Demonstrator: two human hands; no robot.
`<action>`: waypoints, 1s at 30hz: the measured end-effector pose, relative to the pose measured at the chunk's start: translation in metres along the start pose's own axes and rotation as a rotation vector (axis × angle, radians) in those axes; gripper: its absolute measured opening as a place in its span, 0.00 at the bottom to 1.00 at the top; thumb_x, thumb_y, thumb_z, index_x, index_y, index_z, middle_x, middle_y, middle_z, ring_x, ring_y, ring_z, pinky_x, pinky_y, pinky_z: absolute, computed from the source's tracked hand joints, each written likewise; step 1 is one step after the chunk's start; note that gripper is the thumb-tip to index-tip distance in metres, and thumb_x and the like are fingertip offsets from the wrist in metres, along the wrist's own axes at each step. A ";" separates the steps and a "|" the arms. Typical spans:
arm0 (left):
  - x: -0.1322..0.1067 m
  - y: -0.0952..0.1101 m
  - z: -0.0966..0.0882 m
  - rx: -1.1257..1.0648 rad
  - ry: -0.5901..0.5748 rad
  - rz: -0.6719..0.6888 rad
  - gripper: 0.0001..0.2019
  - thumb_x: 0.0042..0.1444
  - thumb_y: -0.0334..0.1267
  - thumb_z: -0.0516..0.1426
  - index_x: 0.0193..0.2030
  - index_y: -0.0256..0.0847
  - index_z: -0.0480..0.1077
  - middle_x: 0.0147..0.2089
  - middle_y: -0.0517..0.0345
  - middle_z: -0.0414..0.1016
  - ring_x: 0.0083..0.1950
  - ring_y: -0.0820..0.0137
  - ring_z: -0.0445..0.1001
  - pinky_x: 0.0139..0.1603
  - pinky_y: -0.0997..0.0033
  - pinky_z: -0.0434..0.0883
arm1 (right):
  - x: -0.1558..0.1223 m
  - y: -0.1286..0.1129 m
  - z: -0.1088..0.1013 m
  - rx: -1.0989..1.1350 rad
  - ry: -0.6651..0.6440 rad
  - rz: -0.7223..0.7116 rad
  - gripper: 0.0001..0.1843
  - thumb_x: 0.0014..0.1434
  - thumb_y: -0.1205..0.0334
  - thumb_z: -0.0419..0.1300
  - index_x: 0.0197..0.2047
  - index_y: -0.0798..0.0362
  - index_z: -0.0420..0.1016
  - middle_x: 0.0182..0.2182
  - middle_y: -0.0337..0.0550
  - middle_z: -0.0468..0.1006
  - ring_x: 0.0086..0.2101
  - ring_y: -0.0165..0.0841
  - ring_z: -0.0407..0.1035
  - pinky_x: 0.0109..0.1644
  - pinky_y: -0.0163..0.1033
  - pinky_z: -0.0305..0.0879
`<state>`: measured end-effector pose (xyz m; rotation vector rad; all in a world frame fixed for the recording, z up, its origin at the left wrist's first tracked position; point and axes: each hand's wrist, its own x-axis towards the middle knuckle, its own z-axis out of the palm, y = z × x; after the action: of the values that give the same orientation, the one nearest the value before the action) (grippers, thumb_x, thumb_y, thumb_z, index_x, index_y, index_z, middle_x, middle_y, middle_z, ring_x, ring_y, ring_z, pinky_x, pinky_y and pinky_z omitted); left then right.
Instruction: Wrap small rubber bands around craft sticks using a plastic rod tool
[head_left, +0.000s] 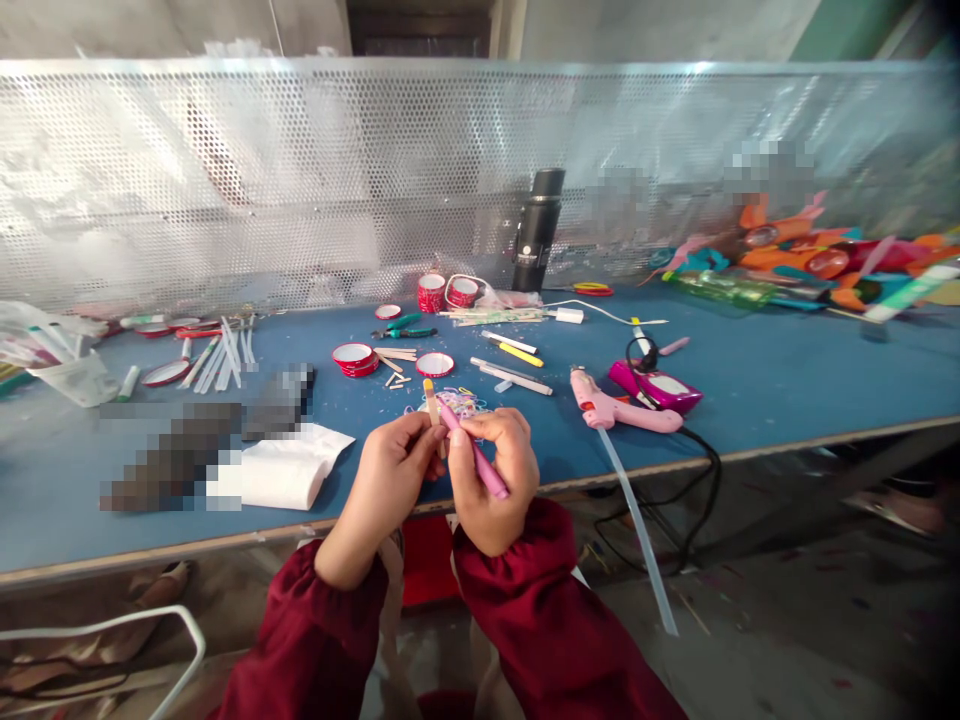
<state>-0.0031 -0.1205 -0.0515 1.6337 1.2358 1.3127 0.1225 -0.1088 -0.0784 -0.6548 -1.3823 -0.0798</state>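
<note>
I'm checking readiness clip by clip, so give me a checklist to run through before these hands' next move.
1. Left hand grips the wooden craft stick: ok.
2. Right hand holds the pink marker: ok.
3. Marker tip touching the stick: cannot tell; they are close together.
4. Glue stick in the pink glue gun within the table: not ok; it juts past the edge.
5. Black thermos standing: ok.

The left sleeve (pixel 315 640) and right sleeve (pixel 544 625) are both this deep wine red, pretty baggy with soft wrinkles. Cuffs (pixel 551 532) look gathered and kinda puffy, and the fingers (pixel 408 428) are bare.
</note>
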 end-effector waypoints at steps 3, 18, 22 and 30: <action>0.000 0.000 0.000 0.001 -0.005 0.001 0.18 0.65 0.48 0.58 0.28 0.40 0.68 0.23 0.61 0.71 0.26 0.72 0.67 0.30 0.75 0.65 | 0.000 0.000 0.000 0.025 0.013 -0.015 0.07 0.64 0.72 0.63 0.43 0.50 0.72 0.34 0.41 0.79 0.37 0.35 0.74 0.48 0.48 0.71; 0.000 -0.001 0.001 -0.017 -0.005 -0.002 0.17 0.65 0.49 0.58 0.30 0.40 0.71 0.23 0.62 0.71 0.25 0.72 0.67 0.29 0.74 0.65 | -0.001 0.000 0.000 0.000 -0.012 0.000 0.05 0.65 0.69 0.62 0.42 0.49 0.73 0.35 0.41 0.80 0.37 0.36 0.75 0.48 0.48 0.73; 0.000 -0.003 0.001 -0.013 -0.003 0.002 0.18 0.65 0.50 0.58 0.29 0.40 0.70 0.23 0.62 0.71 0.26 0.72 0.67 0.29 0.74 0.65 | -0.001 0.001 0.000 0.011 -0.006 -0.004 0.05 0.66 0.69 0.62 0.43 0.49 0.73 0.35 0.42 0.80 0.38 0.37 0.76 0.49 0.49 0.72; 0.000 -0.002 0.000 -0.020 -0.014 -0.004 0.17 0.65 0.49 0.58 0.29 0.40 0.70 0.23 0.62 0.70 0.25 0.73 0.66 0.29 0.75 0.65 | 0.000 0.000 0.001 -0.008 0.011 0.014 0.06 0.65 0.70 0.63 0.43 0.49 0.73 0.36 0.42 0.80 0.38 0.36 0.75 0.48 0.48 0.72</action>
<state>-0.0035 -0.1198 -0.0537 1.6229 1.2133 1.3053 0.1215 -0.1085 -0.0787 -0.6692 -1.3677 -0.0778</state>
